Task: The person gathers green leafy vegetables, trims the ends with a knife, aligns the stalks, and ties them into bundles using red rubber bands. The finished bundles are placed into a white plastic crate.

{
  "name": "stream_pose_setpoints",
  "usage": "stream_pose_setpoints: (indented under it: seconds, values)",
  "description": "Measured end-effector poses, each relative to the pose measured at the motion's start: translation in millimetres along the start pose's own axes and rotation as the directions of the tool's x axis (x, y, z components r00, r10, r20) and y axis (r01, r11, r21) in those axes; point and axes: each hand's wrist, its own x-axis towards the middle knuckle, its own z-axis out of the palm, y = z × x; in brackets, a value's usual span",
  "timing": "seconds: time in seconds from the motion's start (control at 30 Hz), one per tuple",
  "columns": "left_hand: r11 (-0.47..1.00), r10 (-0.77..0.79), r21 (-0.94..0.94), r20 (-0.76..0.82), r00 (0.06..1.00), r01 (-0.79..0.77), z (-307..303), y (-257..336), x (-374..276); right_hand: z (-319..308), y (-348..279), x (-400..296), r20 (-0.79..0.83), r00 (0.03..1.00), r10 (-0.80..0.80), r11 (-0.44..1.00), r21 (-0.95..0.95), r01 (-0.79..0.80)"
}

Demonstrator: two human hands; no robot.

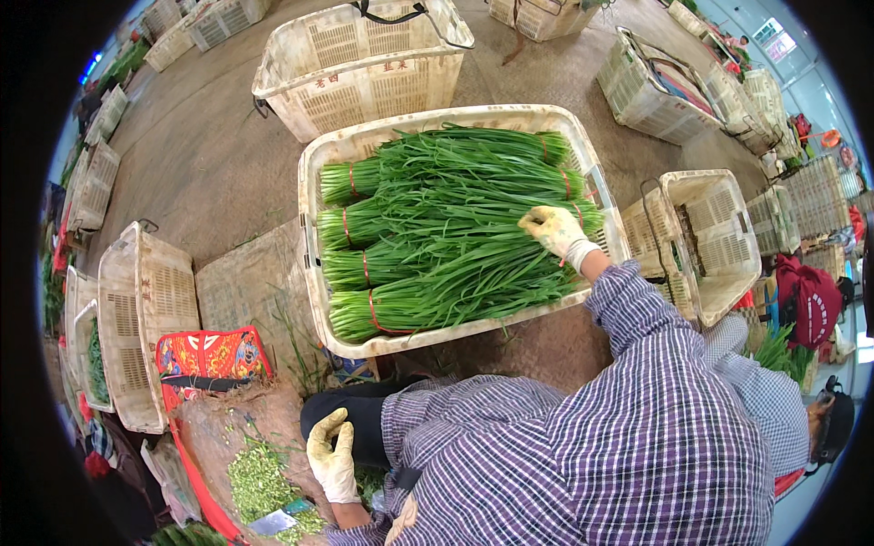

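Observation:
My right hand (556, 228), in a stained pale glove, rests at the right side of a large plastic crate (305, 205). Its fingers are curled over the leaves of garlic chives (450, 232); whether they grip anything is hidden. Several bundles lie crosswise in the crate, tied with red bands (367, 268) near their pale cut ends, some pointing left and some right. My left hand (332, 450), gloved too, hovers by my dark-trousered knee (355, 416). Its thumb and fingers are apart with nothing between them.
Chopped chive trimmings (263, 481) and a flat metal blade (274, 523) lie at lower left. Nearby is a red patterned cloth (215, 355). Crates stand ahead (362, 75), at left (164, 293) and at right (717, 239). Another person (758, 403) sits close on my right.

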Motion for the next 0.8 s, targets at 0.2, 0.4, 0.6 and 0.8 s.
stream_pose_setpoints:
  seconds: [0.2, 0.4, 0.6, 0.8]
  values:
    - [1.000, 0.004, 0.012, 0.003, 1.000, -0.004, 1.2, 4.2, -2.4, 31.7, -5.3, 3.0, -0.187, 0.972, -0.143, 0.982, -0.148, 0.116]
    - [1.000, 0.005, 0.015, 0.001, 1.000, -0.005, 1.1, 3.1, -0.6, 39.0, -15.4, 15.1, -0.148, 0.947, -0.283, 0.941, -0.236, 0.244]
    - [1.000, -0.001, 0.002, 0.003, 1.000, 0.001, 1.2, 5.9, -0.9, 41.5, -17.3, 19.8, -0.161, 0.941, -0.298, 0.922, -0.305, 0.240]
    - [1.000, -0.001, -0.011, 0.000, 1.000, 0.001, 0.5, 3.5, 0.2, 36.5, -20.3, 20.7, -0.200, 0.959, -0.200, 0.970, -0.179, 0.165]
